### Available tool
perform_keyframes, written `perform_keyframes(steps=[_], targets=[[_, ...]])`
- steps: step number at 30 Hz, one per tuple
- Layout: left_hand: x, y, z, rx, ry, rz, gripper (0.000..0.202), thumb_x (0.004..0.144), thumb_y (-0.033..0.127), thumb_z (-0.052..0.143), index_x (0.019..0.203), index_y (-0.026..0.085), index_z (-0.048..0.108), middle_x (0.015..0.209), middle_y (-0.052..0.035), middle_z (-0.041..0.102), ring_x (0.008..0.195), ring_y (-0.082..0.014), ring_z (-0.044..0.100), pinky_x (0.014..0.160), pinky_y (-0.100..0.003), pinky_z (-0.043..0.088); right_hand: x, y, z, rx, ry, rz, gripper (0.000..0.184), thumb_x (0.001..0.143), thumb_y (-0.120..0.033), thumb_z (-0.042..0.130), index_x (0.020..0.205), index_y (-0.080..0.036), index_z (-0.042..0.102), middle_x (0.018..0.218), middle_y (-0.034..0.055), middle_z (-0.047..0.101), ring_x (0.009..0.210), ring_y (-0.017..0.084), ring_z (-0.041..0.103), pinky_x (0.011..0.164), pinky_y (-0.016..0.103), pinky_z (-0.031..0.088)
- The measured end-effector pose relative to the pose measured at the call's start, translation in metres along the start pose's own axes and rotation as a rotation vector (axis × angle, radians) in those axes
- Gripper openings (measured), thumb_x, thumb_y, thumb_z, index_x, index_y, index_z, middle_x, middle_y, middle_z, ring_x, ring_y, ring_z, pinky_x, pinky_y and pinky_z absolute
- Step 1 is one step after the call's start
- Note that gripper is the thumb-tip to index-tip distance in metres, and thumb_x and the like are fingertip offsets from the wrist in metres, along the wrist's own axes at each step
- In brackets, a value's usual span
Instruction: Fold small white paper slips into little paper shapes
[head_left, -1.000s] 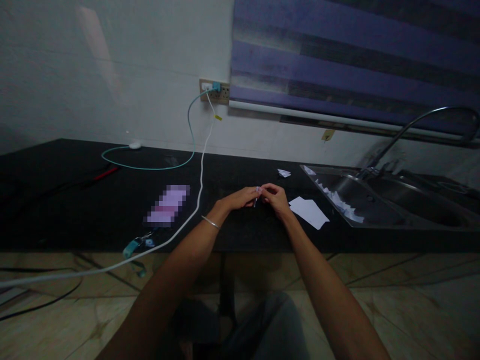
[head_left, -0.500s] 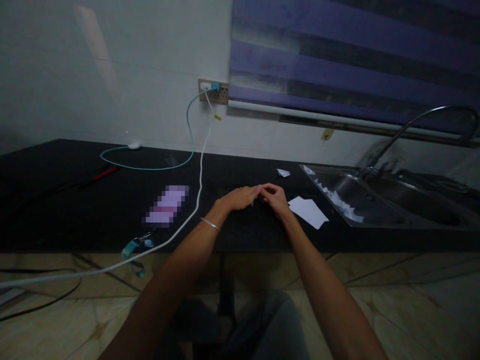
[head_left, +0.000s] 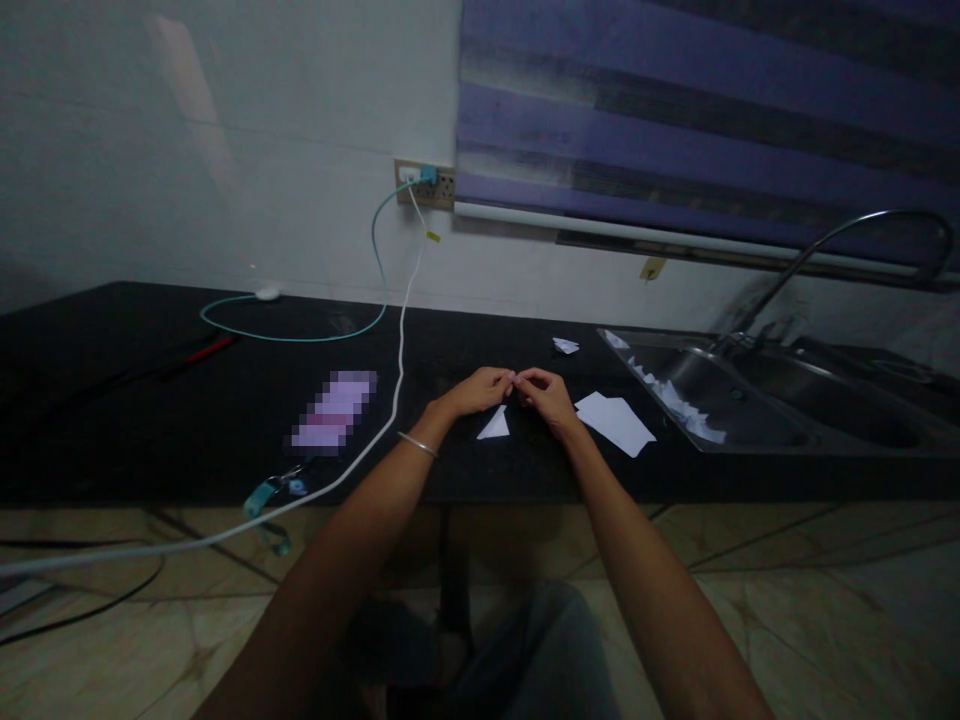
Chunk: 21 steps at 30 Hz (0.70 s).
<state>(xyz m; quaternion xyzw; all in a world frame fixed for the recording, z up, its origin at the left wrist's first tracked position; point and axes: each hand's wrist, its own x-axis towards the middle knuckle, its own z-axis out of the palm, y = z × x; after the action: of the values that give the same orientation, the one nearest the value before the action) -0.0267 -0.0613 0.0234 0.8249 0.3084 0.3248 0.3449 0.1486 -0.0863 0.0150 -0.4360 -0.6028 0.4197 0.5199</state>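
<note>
At a black counter [head_left: 442, 350] beside a metal sink [head_left: 772, 428], holding left hand [head_left: 481, 390] and right hand [head_left: 547, 398] fingertip to fingertip, just beyond a white paper wedge [head_left: 494, 425]; cannot tell whether gripping it. Apparently mid-fold, calling next for careful creasing.

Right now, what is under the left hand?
A white paper triangle shows just below the left hand in the picture, over the black countertop; whatever the hand itself covers cannot be seen.

A kitchen, shown by the metal sink [head_left: 780, 425], curved faucet [head_left: 814, 248] and dark countertop [head_left: 180, 400].
</note>
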Motion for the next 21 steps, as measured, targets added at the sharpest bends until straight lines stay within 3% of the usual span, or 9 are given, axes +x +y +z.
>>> perform_keyframes(steps=[5, 9, 12, 16, 21], targets=[[0.002, -0.008, 0.001, -0.049, 0.063, -0.053, 0.04, 0.096, 0.047, 0.039, 0.075, 0.016, 0.054, 0.06, 0.0016, 0.051, 0.052, -0.0104, 0.044, 0.05, -0.022, 0.031, -0.002, 0.001, 0.002, -0.065, -0.1, -0.033, 0.029, 0.07, -0.041, 0.074, 0.085, -0.018, 0.065, 0.076, 0.0006, 0.065, 0.063, 0.012, 0.055, 0.058, 0.025, 0.043], [0.005, -0.015, -0.002, 0.041, 0.205, -0.043, 0.04, 0.096, 0.044, 0.039, 0.073, 0.015, 0.055, 0.063, 0.001, 0.051, 0.056, -0.0107, 0.045, 0.053, -0.023, 0.032, -0.005, 0.0, 0.003, -0.102, -0.269, -0.086, 0.044, 0.069, -0.035, 0.077, 0.106, -0.019, 0.061, 0.087, 0.0025, 0.068, 0.071, 0.013, 0.059, 0.069, 0.027, 0.048], [0.005, -0.02, -0.004, 0.043, 0.268, -0.036, 0.041, 0.097, 0.044, 0.037, 0.073, 0.015, 0.055, 0.064, 0.0009, 0.052, 0.056, -0.0107, 0.045, 0.054, -0.023, 0.033, -0.008, -0.002, 0.003, -0.166, -0.371, -0.075, 0.043, 0.067, -0.033, 0.079, 0.105, -0.018, 0.065, 0.093, 0.0053, 0.07, 0.073, 0.014, 0.058, 0.069, 0.028, 0.048], [0.005, -0.021, -0.005, 0.011, 0.25, -0.039, 0.044, 0.097, 0.047, 0.036, 0.074, 0.015, 0.056, 0.064, 0.001, 0.053, 0.055, -0.0106, 0.047, 0.054, -0.023, 0.034, -0.011, -0.004, 0.004, -0.195, -0.439, -0.057, 0.031, 0.07, -0.029, 0.077, 0.097, -0.016, 0.069, 0.088, 0.0041, 0.068, 0.075, 0.013, 0.057, 0.071, 0.028, 0.046], [0.004, -0.018, -0.006, -0.019, 0.115, -0.046, 0.05, 0.096, 0.053, 0.037, 0.068, 0.016, 0.054, 0.059, 0.0011, 0.052, 0.053, -0.0105, 0.046, 0.053, -0.023, 0.033, -0.012, -0.009, 0.003, -0.146, -0.452, -0.039, 0.025, 0.072, -0.026, 0.074, 0.095, -0.016, 0.07, 0.082, 0.0014, 0.066, 0.072, 0.013, 0.057, 0.072, 0.028, 0.047]])
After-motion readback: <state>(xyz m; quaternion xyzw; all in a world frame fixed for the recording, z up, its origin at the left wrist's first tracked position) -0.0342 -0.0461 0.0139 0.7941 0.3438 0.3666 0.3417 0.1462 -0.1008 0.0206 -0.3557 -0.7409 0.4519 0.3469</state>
